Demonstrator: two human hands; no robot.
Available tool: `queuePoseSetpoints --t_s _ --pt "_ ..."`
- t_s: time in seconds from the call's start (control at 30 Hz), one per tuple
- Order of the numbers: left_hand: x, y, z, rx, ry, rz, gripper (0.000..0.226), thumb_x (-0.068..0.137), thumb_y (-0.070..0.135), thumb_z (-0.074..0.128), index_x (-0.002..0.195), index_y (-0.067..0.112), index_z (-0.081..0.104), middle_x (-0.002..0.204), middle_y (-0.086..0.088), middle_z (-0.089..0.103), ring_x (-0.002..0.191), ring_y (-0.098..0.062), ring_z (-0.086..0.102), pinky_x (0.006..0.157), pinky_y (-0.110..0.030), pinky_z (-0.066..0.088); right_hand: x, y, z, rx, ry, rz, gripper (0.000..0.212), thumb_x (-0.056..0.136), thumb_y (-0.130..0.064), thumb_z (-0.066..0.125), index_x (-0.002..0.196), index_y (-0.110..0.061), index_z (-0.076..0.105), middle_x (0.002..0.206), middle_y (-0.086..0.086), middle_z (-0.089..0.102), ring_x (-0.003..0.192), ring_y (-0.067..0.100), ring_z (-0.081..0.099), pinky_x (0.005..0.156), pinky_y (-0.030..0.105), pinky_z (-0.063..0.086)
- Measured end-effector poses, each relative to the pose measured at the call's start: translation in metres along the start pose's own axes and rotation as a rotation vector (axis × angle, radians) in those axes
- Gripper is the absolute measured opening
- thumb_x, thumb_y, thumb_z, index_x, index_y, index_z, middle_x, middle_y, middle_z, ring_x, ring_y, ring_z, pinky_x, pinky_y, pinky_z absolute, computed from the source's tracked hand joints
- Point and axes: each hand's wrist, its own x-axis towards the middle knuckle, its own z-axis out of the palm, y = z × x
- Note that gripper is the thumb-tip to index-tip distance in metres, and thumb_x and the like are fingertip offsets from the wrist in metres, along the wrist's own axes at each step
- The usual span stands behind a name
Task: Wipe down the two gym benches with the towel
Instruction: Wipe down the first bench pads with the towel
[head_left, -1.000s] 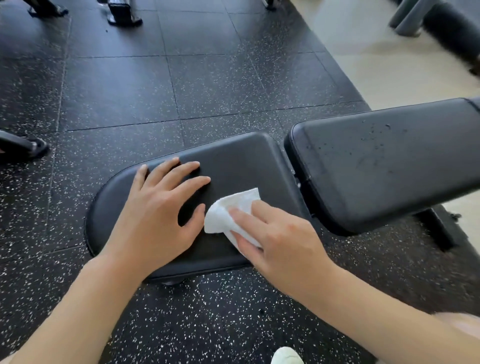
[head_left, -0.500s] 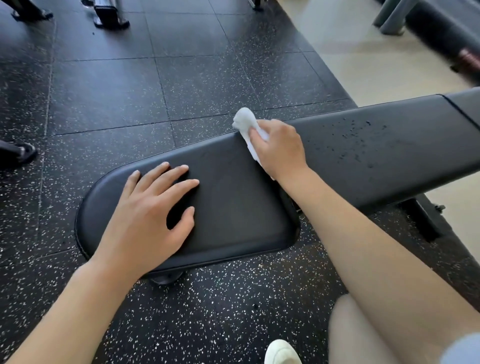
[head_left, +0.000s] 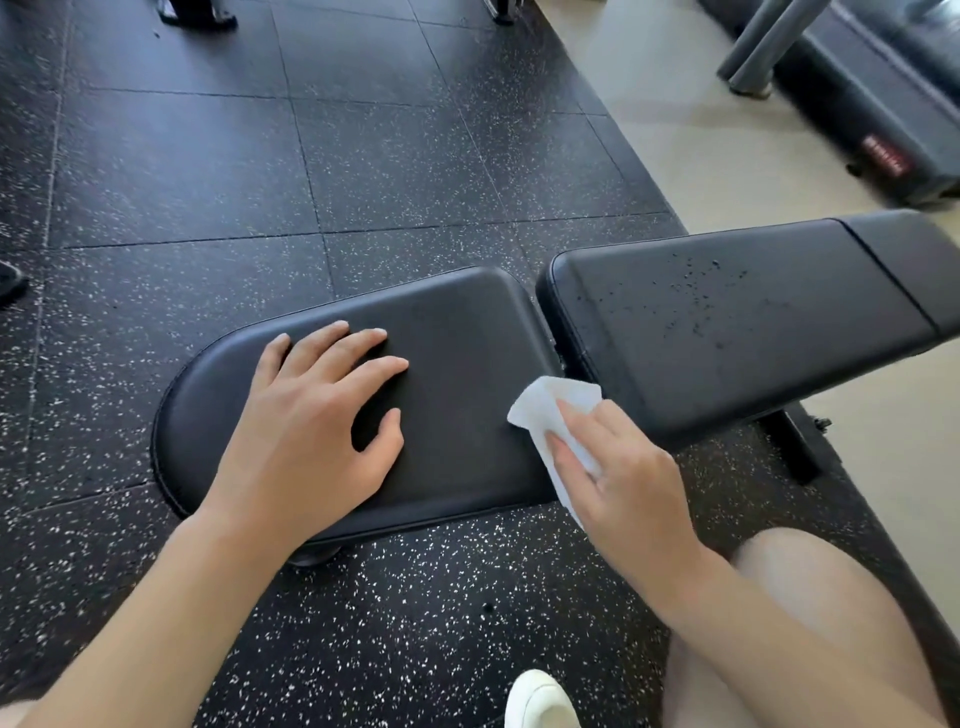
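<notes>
Gym floor, head view: left hand (head_left: 306, 431) rests flat on seat pad (head_left: 467, 332) of black bench, fingers (head_left: 358, 343) spread and straight, holding nothing. Right hand (head_left: 618, 467) presses white towel (head_left: 550, 405) against near right corner of seat pad, beside gap to back pad (head_left: 753, 322); fingers lie over towel, thumb hidden under cloth. Droplets speckle back pad. Speckled rubber floor (head_left: 363, 156) all around; white shoe (head_left: 540, 701) at near edge
</notes>
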Motion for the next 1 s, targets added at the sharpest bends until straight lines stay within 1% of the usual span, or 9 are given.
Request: queuePoseSetpoints --t_s 0.07,0.17,0.27,0.4,0.53,0.73,0.87,0.93,1.0 --pt "0.0 -0.001 0.001 -0.002 -0.002 0.0 0.045 0.089 0.036 0.06 0.13 0.023 0.072 0.149 0.001 0.061 0.144 -0.029 0.05 0.121 -0.061 0.03 0.017 -0.005 0.004 -0.035 0.004 -0.013 0.032 0.101 -0.034 0.057 0.124 -0.018 0.072 0.087 -0.007 0.052 0.068 0.022 0.057 0.057 0.035 0.049" --pt "0.0 -0.001 0.0 -0.011 -0.006 0.0 0.045 0.089 0.036 0.06 0.131 0.023 0.072 0.149 0.001 0.061 0.145 -0.029 0.049 0.121 -0.06 0.029 0.071 -0.015 0.018 -0.05 0.006 -0.021 0.021 0.1 -0.032 0.063 0.112 -0.02 0.074 0.094 0.004 0.064 0.079 0.033 0.064 0.064 0.036 0.046" --pt "-0.001 -0.001 -0.002 -0.02 -0.015 -0.001 0.045 0.09 0.037 0.059 0.132 0.024 0.071 0.151 0.002 0.06 0.146 -0.028 0.048 0.123 -0.06 0.028 0.137 -0.025 0.04 -0.076 0.019 0.015 0.023 0.101 -0.038 0.057 0.106 -0.02 0.071 0.1 0.008 0.064 0.092 0.035 0.064 0.069 0.034 0.031" --pt "-0.002 -0.009 -0.01 -0.118 -0.063 0.015 0.044 0.091 0.034 0.06 0.132 0.025 0.072 0.152 0.004 0.058 0.149 -0.025 0.045 0.124 -0.058 0.028 0.184 -0.057 0.061 -0.126 -0.017 -0.019 0.03 0.102 -0.044 0.049 0.109 -0.024 0.069 0.094 0.003 0.059 0.094 0.033 0.064 0.071 0.035 0.035" --pt "-0.017 -0.038 -0.025 -0.158 -0.001 -0.029 0.04 0.091 0.03 0.062 0.129 0.022 0.074 0.148 0.003 0.061 0.145 -0.025 0.048 0.121 -0.055 0.036 0.153 -0.09 0.063 -0.104 -0.063 -0.134 0.032 0.103 -0.046 0.05 0.111 -0.022 0.07 0.103 0.002 0.063 0.094 0.029 0.065 0.075 0.037 0.046" --pt "-0.039 -0.047 -0.032 -0.16 0.063 -0.187 0.047 0.091 0.034 0.057 0.135 0.021 0.07 0.156 0.003 0.055 0.152 -0.026 0.04 0.122 -0.058 0.033 0.047 -0.086 0.029 0.025 -0.092 -0.388 0.032 0.098 -0.04 0.055 0.121 -0.026 0.072 0.086 -0.005 0.056 0.063 0.018 0.056 0.052 0.031 0.046" --pt "-0.042 -0.041 -0.032 -0.15 0.05 -0.214 0.049 0.093 0.035 0.056 0.139 0.023 0.067 0.159 0.004 0.052 0.155 -0.024 0.036 0.122 -0.06 0.031 0.074 -0.047 0.022 -0.114 -0.071 -0.25 0.021 0.098 -0.037 0.062 0.108 -0.023 0.073 0.095 0.0 0.062 0.078 0.029 0.067 0.064 0.041 0.055" --pt "-0.043 -0.04 -0.034 -0.151 0.043 -0.233 0.05 0.093 0.035 0.056 0.14 0.023 0.067 0.16 0.004 0.051 0.156 -0.023 0.034 0.122 -0.062 0.03 0.114 -0.036 0.028 -0.156 -0.039 -0.097 0.024 0.101 -0.038 0.057 0.109 -0.021 0.072 0.107 0.004 0.065 0.095 0.035 0.066 0.076 0.041 0.05" --pt "-0.043 -0.037 -0.035 -0.149 0.039 -0.243 0.05 0.093 0.035 0.056 0.14 0.023 0.066 0.16 0.004 0.05 0.156 -0.023 0.034 0.122 -0.062 0.03 0.147 -0.044 0.037 -0.156 -0.035 -0.012 0.028 0.104 -0.04 0.049 0.11 -0.021 0.069 0.108 0.006 0.065 0.099 0.035 0.063 0.076 0.038 0.041"
